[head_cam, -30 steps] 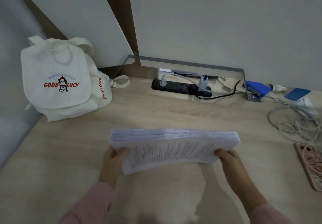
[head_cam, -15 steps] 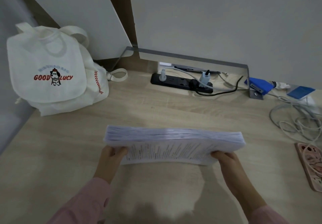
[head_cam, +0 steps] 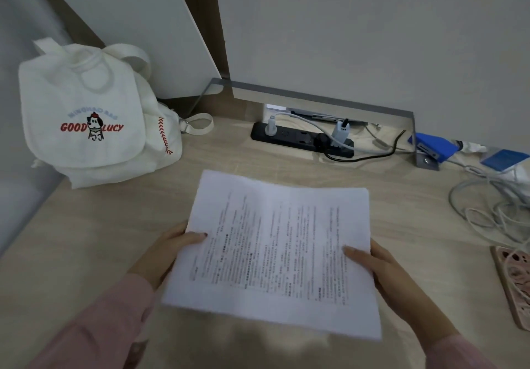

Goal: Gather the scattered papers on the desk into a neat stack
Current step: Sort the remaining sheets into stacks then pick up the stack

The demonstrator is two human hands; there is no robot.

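Note:
A stack of printed white papers [head_cam: 275,251] lies nearly flat over the light wooden desk [head_cam: 86,248], its printed face turned up toward me. My left hand [head_cam: 166,251] grips the stack's left edge, thumb on top. My right hand [head_cam: 381,271] holds the right edge, thumb resting on the top sheet. The sheets look aligned; I cannot tell whether the stack touches the desk.
A white cloth backpack [head_cam: 94,116] leans at the back left. A black power strip [head_cam: 301,139] with plugs sits at the back, a blue stapler [head_cam: 433,146] and tangled cables [head_cam: 493,205] to the right. A pink phone [head_cam: 516,282] lies at the right edge.
The stack was held on edge with its long side facing me; both hands have tipped it down flat, so the printed top sheet now faces up.

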